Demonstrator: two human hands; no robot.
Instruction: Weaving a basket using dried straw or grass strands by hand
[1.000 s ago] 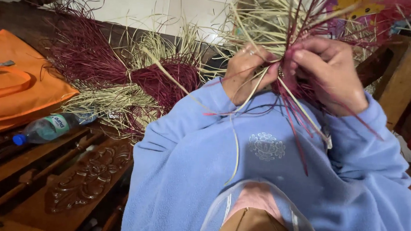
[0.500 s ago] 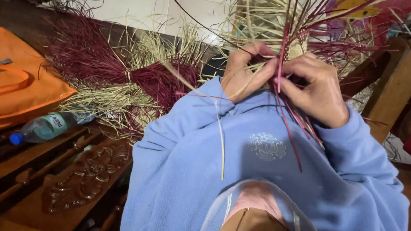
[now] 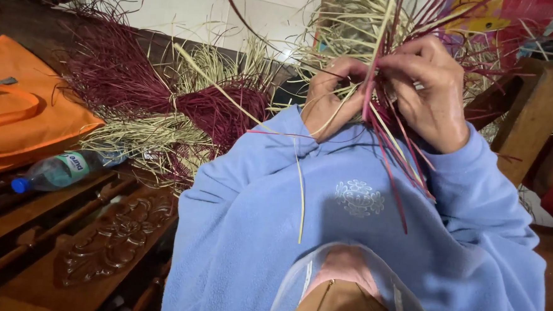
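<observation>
Left to right. At the far left an orange bag (image 3: 20, 117) lies flat, and near it a plastic bottle (image 3: 61, 171) rests on its side on the carved wooden bench (image 3: 114, 238). To the right of the bag, tied bundles of dark red straw (image 3: 134, 94) and pale straw (image 3: 142, 139) lie crossed over each other, well apart from my hands and out of easy reach.

Centre right: my left hand (image 3: 326, 101) is clenched on a few pale strands, thumb pressed against the fingers. Just beside it my right hand (image 3: 431, 94) pinches dark red strands of the half-woven straw piece (image 3: 384, 28), which I hold up in front of my chest; loose ends hang down over my blue sweater (image 3: 349, 210).

What could go wrong, as I judge it: a dry strand bent too sharply may crack at the fold; a slackened pinch would let the last crossings spring open; the long loose ends, red and pale mixed, could be picked up in the wrong order. One pale strand trailing down my chest may snag on the sweater.

At the far right a wooden chair post (image 3: 531, 112) stands close to my right wrist and could catch the splayed ends
</observation>
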